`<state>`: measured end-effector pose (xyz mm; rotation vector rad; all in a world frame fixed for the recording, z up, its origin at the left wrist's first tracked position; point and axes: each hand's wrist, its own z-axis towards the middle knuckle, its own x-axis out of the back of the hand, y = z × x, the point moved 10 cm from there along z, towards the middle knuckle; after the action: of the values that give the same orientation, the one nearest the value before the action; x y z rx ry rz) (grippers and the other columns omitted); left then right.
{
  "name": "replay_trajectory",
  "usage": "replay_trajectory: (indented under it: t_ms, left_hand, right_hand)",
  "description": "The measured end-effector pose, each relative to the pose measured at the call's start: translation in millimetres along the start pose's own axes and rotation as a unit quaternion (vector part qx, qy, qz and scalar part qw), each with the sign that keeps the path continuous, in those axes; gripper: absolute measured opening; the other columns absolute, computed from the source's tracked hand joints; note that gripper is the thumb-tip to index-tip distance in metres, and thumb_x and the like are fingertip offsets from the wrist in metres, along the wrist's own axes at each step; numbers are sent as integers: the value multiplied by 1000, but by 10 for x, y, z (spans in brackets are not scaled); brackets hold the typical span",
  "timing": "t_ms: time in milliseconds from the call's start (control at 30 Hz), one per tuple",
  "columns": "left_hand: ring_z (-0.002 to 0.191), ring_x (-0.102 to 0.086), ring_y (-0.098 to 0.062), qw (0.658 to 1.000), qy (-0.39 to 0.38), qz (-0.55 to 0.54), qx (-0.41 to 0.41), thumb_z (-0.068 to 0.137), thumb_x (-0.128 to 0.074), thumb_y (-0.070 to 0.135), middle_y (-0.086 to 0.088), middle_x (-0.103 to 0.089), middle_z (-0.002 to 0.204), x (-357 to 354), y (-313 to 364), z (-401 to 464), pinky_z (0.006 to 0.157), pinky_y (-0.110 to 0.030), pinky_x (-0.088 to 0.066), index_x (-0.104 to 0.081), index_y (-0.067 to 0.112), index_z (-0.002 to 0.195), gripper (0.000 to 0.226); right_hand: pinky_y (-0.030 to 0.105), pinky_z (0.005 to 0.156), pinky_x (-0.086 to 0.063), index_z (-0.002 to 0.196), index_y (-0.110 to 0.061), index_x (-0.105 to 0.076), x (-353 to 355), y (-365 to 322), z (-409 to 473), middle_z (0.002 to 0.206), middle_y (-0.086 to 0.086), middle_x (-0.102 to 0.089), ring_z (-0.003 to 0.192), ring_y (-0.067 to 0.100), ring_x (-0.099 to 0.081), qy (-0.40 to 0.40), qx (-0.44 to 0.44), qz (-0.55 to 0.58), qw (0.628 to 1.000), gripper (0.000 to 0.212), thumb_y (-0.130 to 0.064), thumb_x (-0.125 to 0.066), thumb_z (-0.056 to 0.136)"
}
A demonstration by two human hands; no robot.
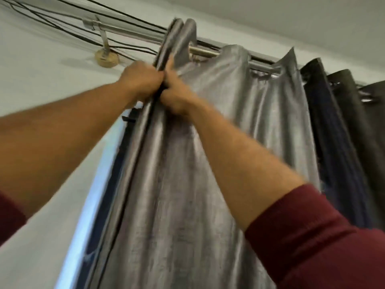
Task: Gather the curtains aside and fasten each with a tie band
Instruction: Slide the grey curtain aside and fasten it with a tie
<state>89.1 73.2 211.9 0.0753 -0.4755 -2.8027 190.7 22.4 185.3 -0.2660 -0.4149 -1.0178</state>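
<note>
A grey shiny curtain (187, 174) hangs by eyelets from a metal rod (204, 50) near the ceiling. Its left folds are bunched together just under the rod. My left hand (141, 80) is clenched on the outer left edge of those folds. My right hand (177, 94) grips the same bunch from the right, thumb pointing up along the fabric. Both arms reach upward, with dark red sleeves at the frame's lower corners. A dark curtain (341, 142) hangs on the rod to the right of the grey one. No tie band is visible.
Several black cables (62, 24) run along the wall above the rod. A rod bracket (91, 24) and a round wall mount (106, 57) sit at upper left. A strip of window frame (104, 184) shows left of the curtain. The white wall fills the left side.
</note>
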Motion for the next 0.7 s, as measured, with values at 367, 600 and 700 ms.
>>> replay_trajectory:
  t_ms: [367, 600, 700]
  left_hand:
    - [89, -58, -41, 967, 17, 201, -154, 100, -41, 27, -29, -71, 117, -475, 177, -482, 81, -50, -51, -68, 8, 122, 40]
    - [61, -52, -34, 976, 43, 187, -100, 87, -45, 93, -13, -56, 64, -330, 380, -712, 62, -37, -40, -47, 12, 55, 87]
    - [80, -57, -41, 985, 41, 156, -65, 97, -49, 73, -29, -72, 92, -247, 358, -665, 79, -47, -54, -69, 5, 73, 75]
  right_hand:
    - [54, 111, -50, 155, -26, -46, 1667, 1288, -1375, 137, 7, -70, 135, 38, -62, 309, -300, -75, 899, 81, -59, -68, 84]
    - [40, 85, -58, 112, -6, -69, 1224, 1581, -979, 119, 18, -73, 102, 36, -73, 206, -321, -131, 915, 26, -23, -70, 92]
    - [42, 87, -60, 108, -5, -79, 949, 1170, -543, 112, 21, -81, 108, 40, -77, 168, -202, -185, 947, 28, -28, -72, 94]
